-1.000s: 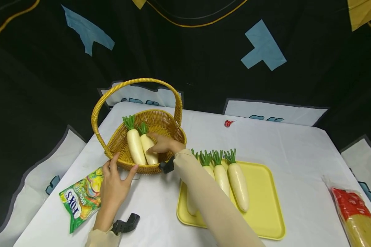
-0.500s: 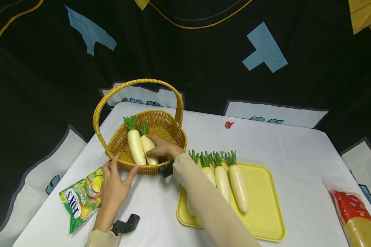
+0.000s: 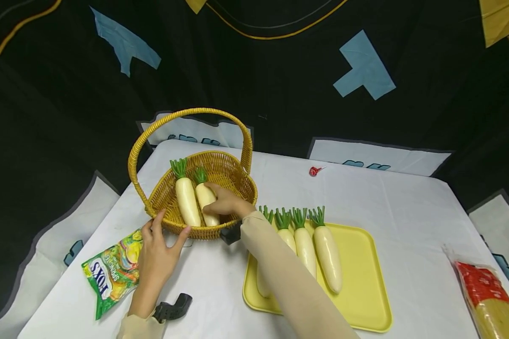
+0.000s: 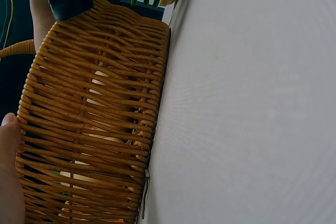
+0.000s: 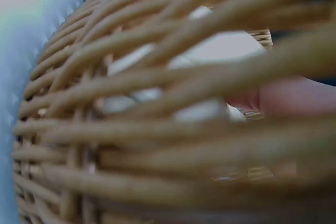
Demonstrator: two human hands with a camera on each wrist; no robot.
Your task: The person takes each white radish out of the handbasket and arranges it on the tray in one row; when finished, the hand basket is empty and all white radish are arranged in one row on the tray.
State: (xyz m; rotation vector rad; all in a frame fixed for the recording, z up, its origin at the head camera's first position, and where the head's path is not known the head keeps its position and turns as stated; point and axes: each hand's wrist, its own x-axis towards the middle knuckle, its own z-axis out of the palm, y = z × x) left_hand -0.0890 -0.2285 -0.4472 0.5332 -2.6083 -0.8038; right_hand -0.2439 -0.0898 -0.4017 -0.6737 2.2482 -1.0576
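Inside the golden wicker basket [image 3: 226,165] two white radishes with green tops lie side by side. My right hand [image 3: 226,201] reaches over the front rim and grips the right-hand white radish [image 3: 203,193] around its body. To its left rests the other white radish [image 3: 187,200]. My left hand [image 3: 158,256] touches the basket's front rim with spread fingers and thumb. In the left wrist view, the thumb [image 4: 8,150] is at the rim of the woven wall [image 4: 89,93]. Blurred wicker [image 5: 131,129] covers most of the right wrist view, partly hiding the right fingers [image 5: 299,98].
Several more white radishes [image 3: 328,259] lie on a yellow tray [image 3: 365,273], partly under my right forearm. A green snack bag [image 3: 112,273] lies left of my left hand. A red lollipop [image 3: 314,171] is farther back, and a red-and-yellow packet [image 3: 488,296] sits at the right edge.
The gripped radish has shifted slightly to the right within the basket, along with my right hand. My left hand stays at the rim.
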